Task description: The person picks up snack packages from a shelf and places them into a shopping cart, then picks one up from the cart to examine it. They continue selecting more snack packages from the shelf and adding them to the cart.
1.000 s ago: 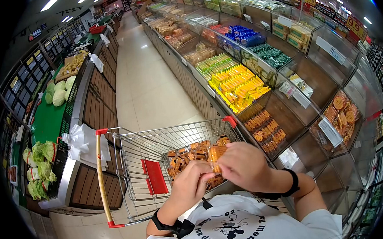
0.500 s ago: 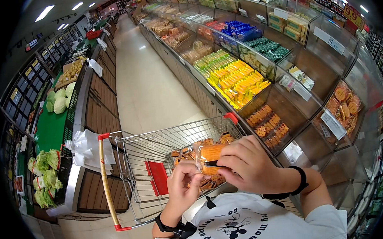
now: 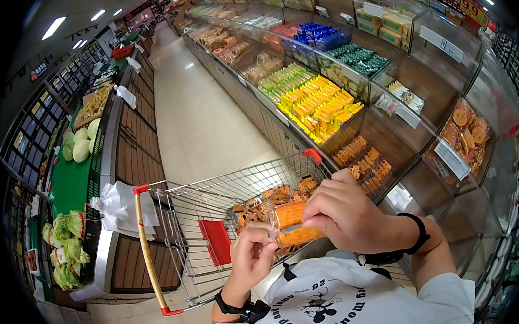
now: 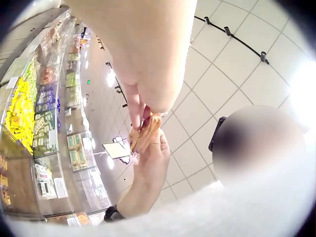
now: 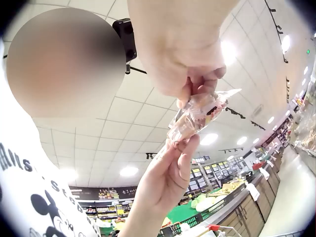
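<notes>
The left hand (image 3: 251,251) and right hand (image 3: 347,215) pinch the orange packet (image 3: 289,216), more of it now showing.

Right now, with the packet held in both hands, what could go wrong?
The clear packet might tear if the hands pull apart, since the left hand and right hand both grip it. If it slips, it could drop onto the packs in the cart, or perhaps miss, as nothing else seems to support it. Squeezing hard could also crush what's inside, because fingers press right on the thin wrapping.
</notes>
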